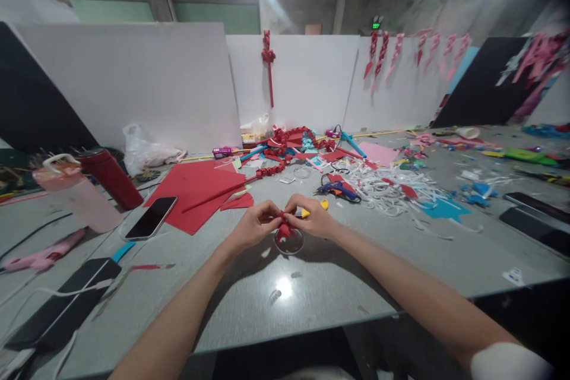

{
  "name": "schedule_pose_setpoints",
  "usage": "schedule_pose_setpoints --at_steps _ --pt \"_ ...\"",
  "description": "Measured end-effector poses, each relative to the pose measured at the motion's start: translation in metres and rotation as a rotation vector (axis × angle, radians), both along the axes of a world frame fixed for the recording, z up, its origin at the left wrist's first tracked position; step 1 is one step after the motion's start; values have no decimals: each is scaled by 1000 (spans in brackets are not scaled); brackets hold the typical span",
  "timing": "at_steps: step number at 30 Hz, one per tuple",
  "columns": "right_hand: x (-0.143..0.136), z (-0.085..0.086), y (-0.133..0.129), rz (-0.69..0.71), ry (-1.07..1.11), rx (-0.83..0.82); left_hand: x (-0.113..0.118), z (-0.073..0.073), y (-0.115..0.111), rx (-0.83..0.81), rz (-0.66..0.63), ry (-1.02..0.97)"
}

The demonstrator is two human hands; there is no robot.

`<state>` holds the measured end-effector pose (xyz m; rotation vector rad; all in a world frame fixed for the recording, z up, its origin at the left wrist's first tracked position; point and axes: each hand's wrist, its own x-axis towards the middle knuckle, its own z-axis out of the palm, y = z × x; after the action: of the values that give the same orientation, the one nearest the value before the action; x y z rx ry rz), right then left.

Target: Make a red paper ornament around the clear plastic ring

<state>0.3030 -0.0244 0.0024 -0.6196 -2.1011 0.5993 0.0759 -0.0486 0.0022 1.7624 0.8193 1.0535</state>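
Note:
A small piece of red craft paper or foam (284,230) is pinched between my left hand (258,224) and my right hand (310,217), fingertips nearly meeting around it. Both hands are closed at the fingertips. Below the piece, a round clear ring or tape roll (289,244) lies on the table. A yellow cutter (321,206) sits partly behind my right hand. Just beyond are a blue glue gun (338,190) and a thin red stick (218,193) joined to a curled red strip (271,171).
Red sheets (178,181), a phone (152,218), a pink bottle (78,196), a red flask (111,179) and a pink glue gun (47,250) lie left. White paper strips (383,187) pile up right. A twisted red decoration (269,59) hangs on the white board.

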Motion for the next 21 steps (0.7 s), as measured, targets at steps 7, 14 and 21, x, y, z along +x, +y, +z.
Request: schedule_pose_setpoints --at_steps 7,14,21 --pt "-1 -6 4 22 -28 199 1 -4 2 -3 12 6" --pt "1 -2 1 26 -54 238 1 -3 1 59 63 43" --pt "1 -6 4 36 -59 296 1 -3 1 67 83 60"
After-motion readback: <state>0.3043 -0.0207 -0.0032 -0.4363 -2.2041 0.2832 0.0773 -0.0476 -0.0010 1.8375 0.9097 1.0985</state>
